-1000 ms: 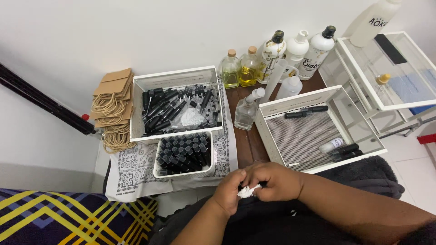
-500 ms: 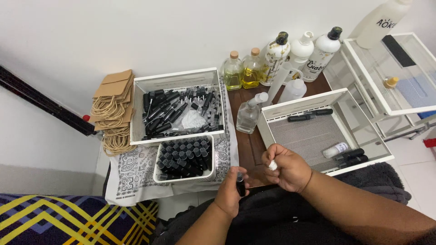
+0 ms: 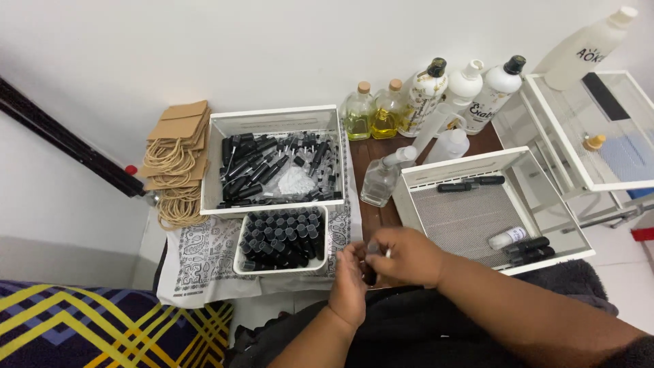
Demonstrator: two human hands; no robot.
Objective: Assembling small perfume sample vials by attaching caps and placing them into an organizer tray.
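- The left hand (image 3: 351, 279) and right hand (image 3: 403, 255) are meeting at the near edge of the table (image 3: 371, 211), in front of the small white tray of black-capped vials (image 3: 281, 240).
- Between them a small vial (image 3: 374, 251) is being held; the fingers (image 3: 360, 257) of both hands are closing on it, the left from below-left, the right from the right.
- Its long axis is too hidden to tell.
- The white mesh-bottomed tray (image 3: 470, 211) is lying just right of the hands, nearer the right one.
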